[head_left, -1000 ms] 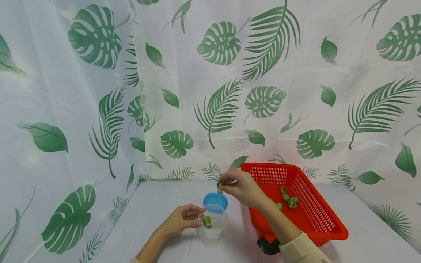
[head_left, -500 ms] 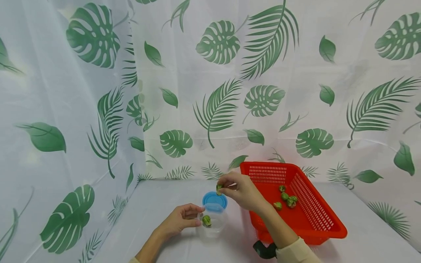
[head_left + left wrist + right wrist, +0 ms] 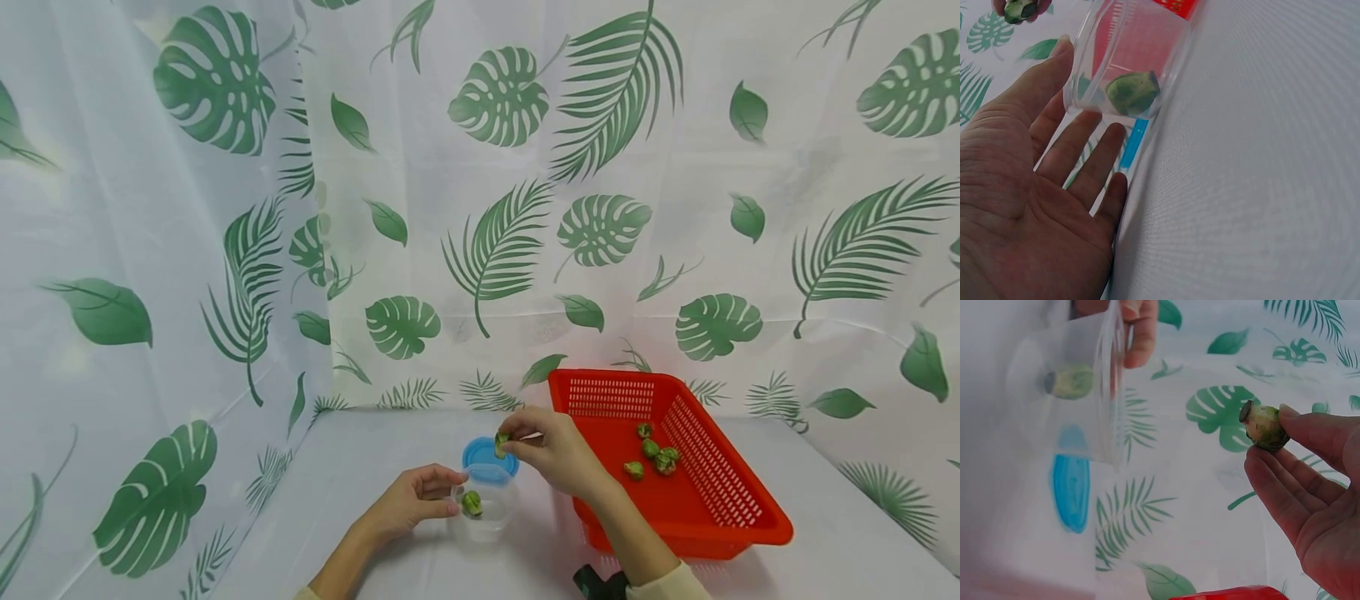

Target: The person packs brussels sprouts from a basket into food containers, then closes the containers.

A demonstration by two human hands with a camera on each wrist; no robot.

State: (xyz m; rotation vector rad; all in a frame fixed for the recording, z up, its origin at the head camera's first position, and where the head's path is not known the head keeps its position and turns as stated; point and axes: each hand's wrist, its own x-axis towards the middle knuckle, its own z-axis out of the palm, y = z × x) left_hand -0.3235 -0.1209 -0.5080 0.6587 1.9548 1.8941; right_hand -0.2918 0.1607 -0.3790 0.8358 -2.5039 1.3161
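My right hand (image 3: pixel 555 450) pinches a Brussels sprout (image 3: pixel 1266 425) between thumb and fingertips. In the head view this sprout overlaps the blue lid (image 3: pixel 480 454), above and behind the container. My left hand (image 3: pixel 416 498) holds the left side of a small clear plastic container (image 3: pixel 495 523), thumb and fingers bracketing its wall at the rim. The container stands upright on the white table. One Brussels sprout (image 3: pixel 1133 92) lies inside it, near the left wall. The blue lid lies just behind the container, partly seen through it.
On the right stands a red perforated basket (image 3: pixel 738 533) with several Brussels sprouts (image 3: pixel 650 448) on its floor. A black wrist strap (image 3: pixel 600 583) shows by the right sleeve. A leaf-print curtain (image 3: pixel 517 250) rises behind the table and along the left.
My right hand, with the sprout in it, has come down slightly and nearer to the container. The left hand and container have stayed in place.
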